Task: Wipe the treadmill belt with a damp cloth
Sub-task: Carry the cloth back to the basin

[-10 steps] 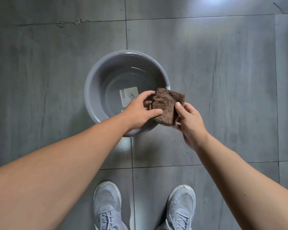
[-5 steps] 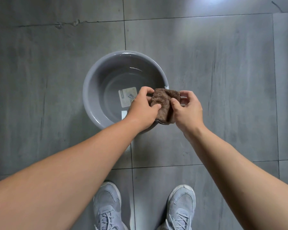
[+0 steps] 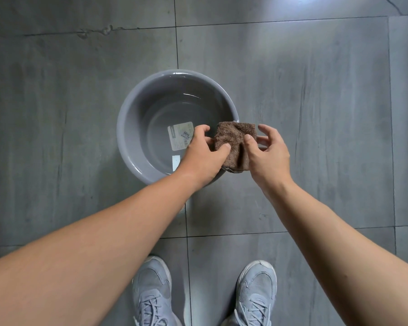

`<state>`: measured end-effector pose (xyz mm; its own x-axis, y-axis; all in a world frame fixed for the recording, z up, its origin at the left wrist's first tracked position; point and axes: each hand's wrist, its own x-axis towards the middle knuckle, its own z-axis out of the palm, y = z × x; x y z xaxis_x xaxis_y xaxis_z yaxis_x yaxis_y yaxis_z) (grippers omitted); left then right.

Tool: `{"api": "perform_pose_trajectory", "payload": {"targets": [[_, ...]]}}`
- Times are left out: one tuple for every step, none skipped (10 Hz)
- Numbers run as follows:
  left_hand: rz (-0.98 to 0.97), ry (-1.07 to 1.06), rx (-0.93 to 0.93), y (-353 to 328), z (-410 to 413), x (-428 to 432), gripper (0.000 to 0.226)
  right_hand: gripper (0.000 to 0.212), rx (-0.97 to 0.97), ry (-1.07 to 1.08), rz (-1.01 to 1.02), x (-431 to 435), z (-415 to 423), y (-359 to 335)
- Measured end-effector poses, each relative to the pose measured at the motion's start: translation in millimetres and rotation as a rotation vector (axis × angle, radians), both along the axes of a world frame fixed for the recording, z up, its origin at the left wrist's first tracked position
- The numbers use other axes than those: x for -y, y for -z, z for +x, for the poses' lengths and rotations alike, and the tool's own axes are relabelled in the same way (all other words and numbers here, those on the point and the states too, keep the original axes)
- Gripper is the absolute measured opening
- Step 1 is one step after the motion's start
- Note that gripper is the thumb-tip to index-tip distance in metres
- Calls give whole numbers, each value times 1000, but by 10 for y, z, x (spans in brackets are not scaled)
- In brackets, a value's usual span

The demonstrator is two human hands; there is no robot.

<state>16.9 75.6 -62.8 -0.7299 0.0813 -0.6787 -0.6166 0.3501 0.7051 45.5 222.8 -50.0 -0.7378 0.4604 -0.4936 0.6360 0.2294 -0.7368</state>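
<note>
white sticker [image 3: 181, 135] inside grey basin [image 3: 127, 128] bottom, print too small to read; second small white label [image 3: 176, 161] blank/illegible.

Single view here, worn on the head and aimed almost straight down, with wide-angle bowing toward the edges. Forearms sweep in from the bottom corners, nearest the lens. The left hand [image 3: 203, 156] and right hand [image 3: 269, 158] meet on the brown cloth [image 3: 233, 142] around mid-frame, over the grey basin's [image 3: 132, 128] near rim. The tiled floor [image 3: 316, 90] fills the rest, and the shoes [image 3: 153, 290] are at the bottom edge.
</note>
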Motion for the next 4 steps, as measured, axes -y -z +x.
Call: {"api": "perform_pose_trajectory", "payload": {"targets": [[-8, -1, 0, 11, -17, -15, 81, 49, -3, 2, 4, 2, -12, 11], [-49, 8, -12, -6, -34, -26, 77, 50, 4, 16, 25, -5, -34, 4], [-77, 9, -21, -1, -41, 18, 66, 49, 6, 25, 39, -47, -24, -13], [-156, 14, -14, -88, -49, 85, 58, 48, 32, 36, 57, -56, 3, -97]]}}
